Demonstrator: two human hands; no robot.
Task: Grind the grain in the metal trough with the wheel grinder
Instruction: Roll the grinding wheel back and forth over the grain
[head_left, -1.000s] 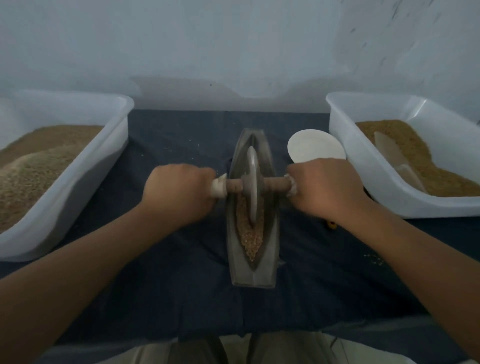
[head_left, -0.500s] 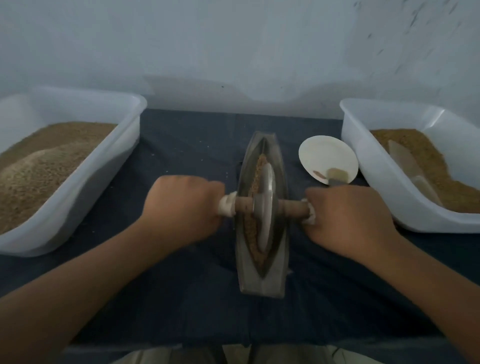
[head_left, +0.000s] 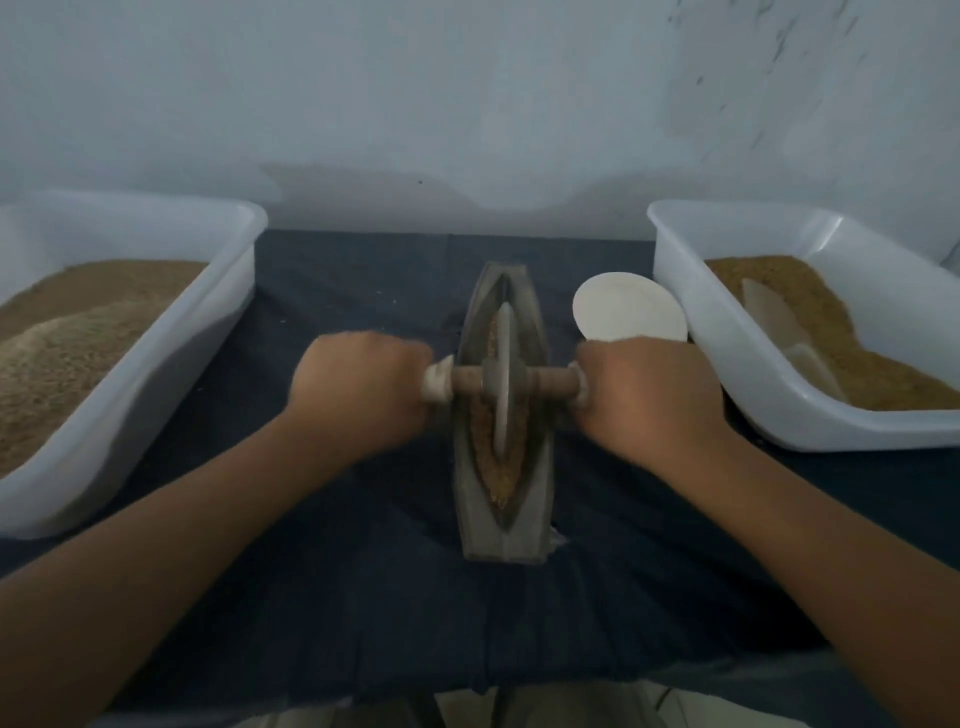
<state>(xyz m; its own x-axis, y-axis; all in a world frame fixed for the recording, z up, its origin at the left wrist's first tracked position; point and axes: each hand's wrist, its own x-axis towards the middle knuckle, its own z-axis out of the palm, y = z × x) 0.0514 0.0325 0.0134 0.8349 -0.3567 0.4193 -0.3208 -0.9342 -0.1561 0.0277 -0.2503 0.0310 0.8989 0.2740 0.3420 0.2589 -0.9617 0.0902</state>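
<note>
Head view: left hand (head_left: 358, 395) and right hand (head_left: 649, 395) grip the axle ends of the wheel grinder (head_left: 503, 384). It has rolled slightly away along the metal trough (head_left: 470, 499) since half a second ago. The grain (head_left: 501, 478) looks coarse, so the grinding is likely unfinished.

Grey metal trough (head_left: 469, 496), brown grain (head_left: 503, 478), white tubs (head_left: 727, 374), navy cloth (head_left: 363, 597), perhaps cream dish (head_left: 628, 306)

Nothing readable there, folks: no lettering, label, brand, number or sign showed anywhere in view.

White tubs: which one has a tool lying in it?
The right tub, beside the white dish: a pale scoop lies on its grain. The left tub holds only grain.
</note>
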